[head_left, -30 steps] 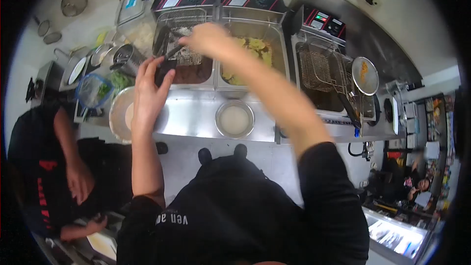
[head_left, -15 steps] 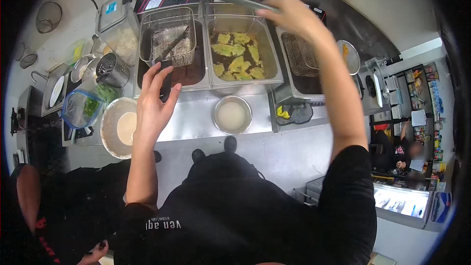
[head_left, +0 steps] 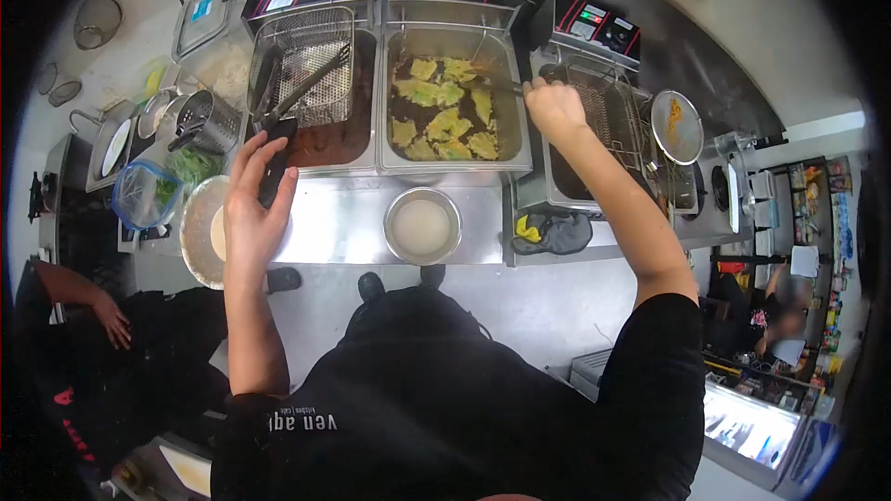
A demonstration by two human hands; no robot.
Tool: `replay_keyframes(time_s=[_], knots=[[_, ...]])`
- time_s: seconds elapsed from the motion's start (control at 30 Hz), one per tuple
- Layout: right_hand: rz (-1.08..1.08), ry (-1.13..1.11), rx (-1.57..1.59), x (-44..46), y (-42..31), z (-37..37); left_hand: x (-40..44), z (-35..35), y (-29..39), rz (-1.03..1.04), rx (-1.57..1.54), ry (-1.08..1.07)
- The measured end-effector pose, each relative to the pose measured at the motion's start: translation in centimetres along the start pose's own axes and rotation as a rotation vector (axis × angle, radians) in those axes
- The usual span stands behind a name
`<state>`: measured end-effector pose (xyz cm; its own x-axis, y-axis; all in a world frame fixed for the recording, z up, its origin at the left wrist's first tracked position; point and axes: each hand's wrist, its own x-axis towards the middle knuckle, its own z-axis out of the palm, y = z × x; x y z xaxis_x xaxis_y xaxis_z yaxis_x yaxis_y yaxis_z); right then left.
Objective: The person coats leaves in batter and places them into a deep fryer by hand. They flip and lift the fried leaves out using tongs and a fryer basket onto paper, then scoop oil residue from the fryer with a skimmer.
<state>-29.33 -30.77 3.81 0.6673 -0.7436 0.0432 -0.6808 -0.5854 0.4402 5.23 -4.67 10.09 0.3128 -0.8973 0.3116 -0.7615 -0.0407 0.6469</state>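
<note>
My left hand [head_left: 252, 199] is closed round the handle of a long black utensil [head_left: 311, 88], which looks like tongs. Its tip lies over the wire basket [head_left: 320, 37] in the left fryer [head_left: 362, 144]. My right hand [head_left: 557, 109] grips a long, thin metal utensil [head_left: 504, 85] whose far end reaches into the middle fryer [head_left: 520, 144]. Several flat, green-yellow battered pieces [head_left: 430, 93] float in dark oil there. The utensil's tip is hard to make out beside the pieces at the right.
A steel bowl of whitish liquid [head_left: 422, 227] stands on the counter. Beside my left hand is a large batter bowl [head_left: 195, 232]. A third fryer with a basket [head_left: 603, 107] and a strainer [head_left: 677, 127] are at right. Another person's hand [head_left: 113, 325] shows at lower left.
My right hand has come down, bringing its utensil from above the fryer controls to the oil in the middle fryer. My left hand has shifted slightly left; the view has moved too.
</note>
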Motion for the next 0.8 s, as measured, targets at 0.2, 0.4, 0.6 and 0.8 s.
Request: replay_keyframes(time_s=[0.2, 0.4, 0.6, 0.8], knots=[[-0.059, 0.086, -0.009, 0.6, -0.3, 1.4, -0.1, 0.4, -0.2, -0.021, 0.007, 0.04], [-0.06, 0.078, -0.061, 1.2, -0.3, 2.6, -0.1, 0.4, 0.2, -0.025, 0.006, 0.055], [-0.1, 0.083, -0.028, 0.3, 0.7, 1.2, -0.2, 0.3, -0.4, -0.056, -0.007, 0.034], [-0.058, 0.044, 0.0, 0.2, 1.6, -0.8, -0.2, 0.2, -0.5, -0.046, -0.012, 0.041]])
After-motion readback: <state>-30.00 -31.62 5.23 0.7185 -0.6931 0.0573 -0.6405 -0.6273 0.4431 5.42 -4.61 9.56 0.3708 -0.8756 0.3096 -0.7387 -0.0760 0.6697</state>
